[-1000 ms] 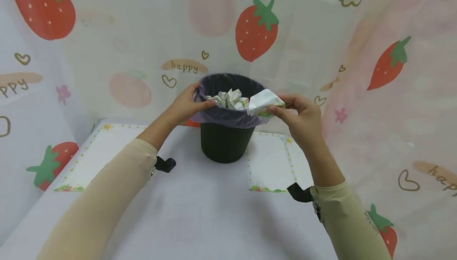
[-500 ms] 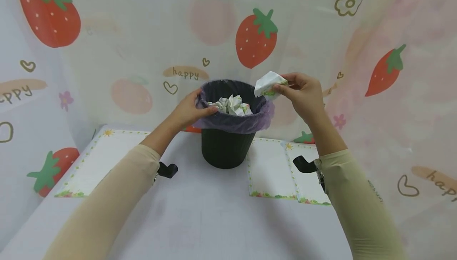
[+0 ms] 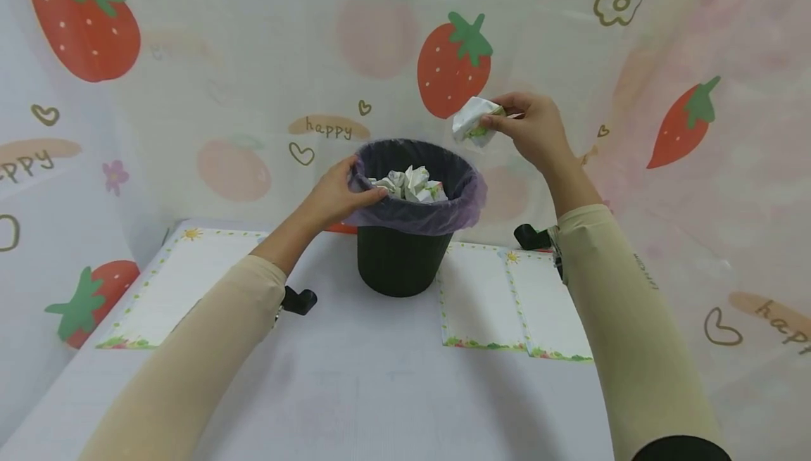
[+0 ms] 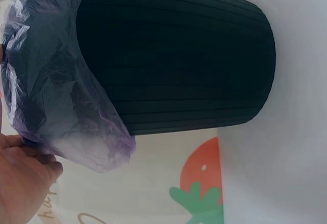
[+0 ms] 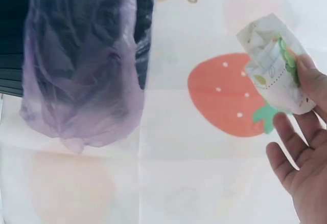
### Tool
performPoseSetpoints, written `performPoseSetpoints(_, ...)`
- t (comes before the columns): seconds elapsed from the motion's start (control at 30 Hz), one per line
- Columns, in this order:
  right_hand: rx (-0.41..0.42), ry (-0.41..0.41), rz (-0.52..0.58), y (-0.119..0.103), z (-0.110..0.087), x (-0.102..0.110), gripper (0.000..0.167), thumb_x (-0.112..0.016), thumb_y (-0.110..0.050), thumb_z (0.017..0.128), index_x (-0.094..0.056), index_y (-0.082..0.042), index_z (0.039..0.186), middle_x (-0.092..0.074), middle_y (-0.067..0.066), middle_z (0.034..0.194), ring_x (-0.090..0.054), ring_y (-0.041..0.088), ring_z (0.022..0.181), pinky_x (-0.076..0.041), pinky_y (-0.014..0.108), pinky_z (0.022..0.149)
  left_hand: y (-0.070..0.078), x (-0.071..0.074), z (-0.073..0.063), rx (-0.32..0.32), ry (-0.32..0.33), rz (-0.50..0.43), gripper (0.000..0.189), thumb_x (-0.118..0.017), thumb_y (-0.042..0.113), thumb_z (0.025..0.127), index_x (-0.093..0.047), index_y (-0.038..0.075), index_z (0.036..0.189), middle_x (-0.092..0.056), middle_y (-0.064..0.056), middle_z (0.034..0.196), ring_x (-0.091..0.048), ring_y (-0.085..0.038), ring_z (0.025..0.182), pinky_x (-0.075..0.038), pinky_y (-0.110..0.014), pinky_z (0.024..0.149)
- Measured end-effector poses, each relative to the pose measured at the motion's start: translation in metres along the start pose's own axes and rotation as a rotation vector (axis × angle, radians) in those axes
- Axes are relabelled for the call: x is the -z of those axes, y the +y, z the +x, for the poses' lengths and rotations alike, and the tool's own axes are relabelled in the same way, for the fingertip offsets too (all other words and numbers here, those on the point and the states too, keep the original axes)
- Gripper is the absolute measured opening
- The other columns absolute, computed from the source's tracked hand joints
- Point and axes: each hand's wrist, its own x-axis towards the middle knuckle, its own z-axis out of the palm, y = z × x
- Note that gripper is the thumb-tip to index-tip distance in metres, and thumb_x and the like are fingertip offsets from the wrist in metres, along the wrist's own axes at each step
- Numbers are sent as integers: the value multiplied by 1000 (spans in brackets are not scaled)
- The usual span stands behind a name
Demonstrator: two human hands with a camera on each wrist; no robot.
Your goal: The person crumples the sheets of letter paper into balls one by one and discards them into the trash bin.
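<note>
A dark trash can stands on the white table, lined with a thin purple trash bag folded over its rim. Several crumpled paper balls lie inside it. My left hand grips the bag-covered rim on the left, thumb inside; the left wrist view shows its fingers at the bag outside. My right hand pinches one crumpled paper ball between thumb and fingers, raised above and right of the rim. In the right wrist view this paper ball shows a printed green pattern.
White sheets with flowery borders lie flat on the table: one sheet at left, partly behind my left arm, and two at right, a nearer-middle sheet and an outer sheet. A strawberry-print backdrop rises behind and on both sides.
My right hand has lifted the paper ball from the right side of the rim to above it. The left hand stays at the rim.
</note>
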Motion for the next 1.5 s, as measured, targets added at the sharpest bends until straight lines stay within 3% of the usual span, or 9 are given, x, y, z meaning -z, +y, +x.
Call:
performPoseSetpoints(0.37, -40, -82, -57, -4, 38, -7, 48, -79, -34, 91, -68, -7, 129, -68, 6, 118, -62, 17, 107, -53, 26, 88, 2, 2, 0, 1, -3, 6, 113, -72, 68, 84, -19, 9, 164, -24, -14, 168, -22, -31, 156, -23, -52, 126)
performPoseSetpoints(0.8, -124, -137, -199, 1, 58, -23, 52, -76, -39, 93, -67, -8, 133, -66, 9, 123, -61, 20, 108, -53, 32, 89, 3, -1, 0, 2, -5, -3, 113, -73, 67, 83, -20, 8, 163, -26, -15, 168, -24, -32, 155, -23, -52, 126)
performPoseSetpoints(1.0, -157, -149, -173, 9, 55, -31, 52, -75, -36, 94, -64, -7, 135, -63, 11, 130, -58, 24, 117, -52, 37, 97, 6, 0, 2, -6, -1, 0, 111, -73, 65, 84, -20, 7, 163, -27, -15, 167, -24, -32, 155, -23, -51, 126)
performPoseSetpoints(1.13, -126, -154, -168, 15, 48, -32, 53, -73, -37, 95, -63, -6, 136, -62, 12, 134, -57, 26, 122, -51, 42, 102, 6, -1, 2, -2, 6, 6, 110, -74, 64, 85, -22, 8, 163, -27, -15, 167, -25, -31, 155, -23, -51, 126)
performPoseSetpoints(1.5, -41, -41, -130, 17, 12, -16, 43, -65, -37, 100, -66, -9, 134, -67, 12, 126, -62, 25, 119, -51, 43, 99, 7, 0, 2, -7, -9, 23, 112, -72, 67, 84, -20, 7, 163, -26, -15, 167, -24, -32, 155, -23, -51, 126)
